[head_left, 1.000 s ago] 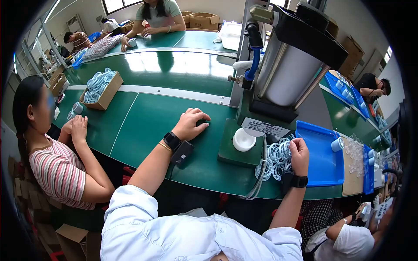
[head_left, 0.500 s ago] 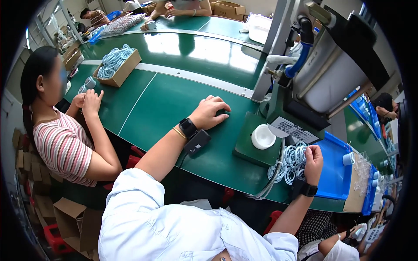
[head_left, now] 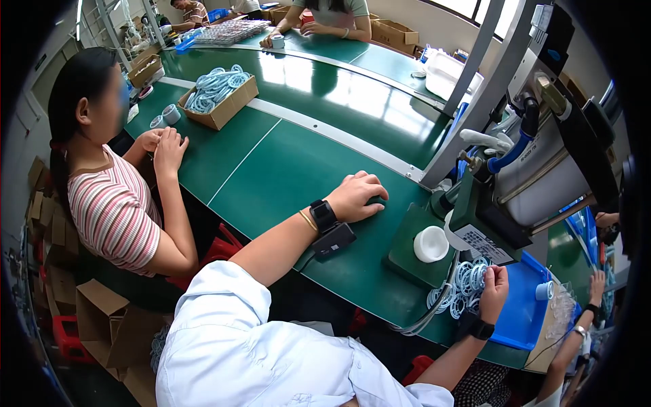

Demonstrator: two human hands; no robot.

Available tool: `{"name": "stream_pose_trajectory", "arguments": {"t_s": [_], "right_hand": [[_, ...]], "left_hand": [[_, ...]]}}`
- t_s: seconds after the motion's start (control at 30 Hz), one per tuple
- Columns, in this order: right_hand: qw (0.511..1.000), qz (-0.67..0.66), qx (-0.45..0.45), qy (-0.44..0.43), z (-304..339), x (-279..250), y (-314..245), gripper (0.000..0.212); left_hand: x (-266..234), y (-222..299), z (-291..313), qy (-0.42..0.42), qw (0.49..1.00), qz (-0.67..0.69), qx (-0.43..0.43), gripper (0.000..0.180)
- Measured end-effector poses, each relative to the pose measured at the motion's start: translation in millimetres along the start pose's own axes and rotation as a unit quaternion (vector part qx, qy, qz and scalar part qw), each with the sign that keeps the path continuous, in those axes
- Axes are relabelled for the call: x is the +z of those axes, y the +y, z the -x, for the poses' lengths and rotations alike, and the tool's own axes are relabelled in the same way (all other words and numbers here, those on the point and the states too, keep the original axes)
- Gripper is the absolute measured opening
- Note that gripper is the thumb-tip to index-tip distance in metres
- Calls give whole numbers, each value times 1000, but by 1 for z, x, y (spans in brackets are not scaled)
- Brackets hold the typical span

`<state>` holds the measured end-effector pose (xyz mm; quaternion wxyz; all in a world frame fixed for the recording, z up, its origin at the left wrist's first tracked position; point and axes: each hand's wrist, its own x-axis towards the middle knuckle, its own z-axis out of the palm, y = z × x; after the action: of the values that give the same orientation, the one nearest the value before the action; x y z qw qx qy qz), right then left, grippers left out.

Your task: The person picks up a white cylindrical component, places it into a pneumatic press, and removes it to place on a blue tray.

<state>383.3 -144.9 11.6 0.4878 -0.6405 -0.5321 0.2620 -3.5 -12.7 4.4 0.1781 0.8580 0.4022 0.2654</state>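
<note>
My left hand point(head_left: 356, 197) rests on the green table, fingers loosely curved and thumb apart. A small dark patch lies under its fingertips; I cannot make out what it is. Beside that wrist is a black box with a cable point(head_left: 334, 239). To its right, a round white holder point(head_left: 430, 243) sits on the green base point(head_left: 407, 254) of a press point(head_left: 536, 176). My right hand point(head_left: 494, 293) has its fingers closed at the edge of a heap of light-blue plastic rings point(head_left: 468, 279), seemingly pinching one.
A blue tray point(head_left: 521, 331) lies right of my right hand, with a light-blue cup point(head_left: 544, 291) at its edge. Cables point(head_left: 424, 324) run down the table front. At left, a co-worker sits near a cardboard box of light-blue coils point(head_left: 217, 112). Another person's arm point(head_left: 576, 332) reaches in at far right.
The view has turned, so the scene sits farther right and lower. My hands stay at nearly the same places. At far right, another person's arm has stretched forward.
</note>
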Motion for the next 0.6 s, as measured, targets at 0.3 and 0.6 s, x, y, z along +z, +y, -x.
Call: {"name": "stream_pose_trajectory", "arguments": {"t_s": [0.3, 0.6], "right_hand": [[999, 4, -28, 14, 0, 6, -2, 11], [1000, 17, -25, 5, 0, 5, -1, 11]], "left_hand": [[-1, 3, 2, -7, 1000, -11, 11, 21], [-4, 4, 4, -31, 999, -23, 10, 24]]}}
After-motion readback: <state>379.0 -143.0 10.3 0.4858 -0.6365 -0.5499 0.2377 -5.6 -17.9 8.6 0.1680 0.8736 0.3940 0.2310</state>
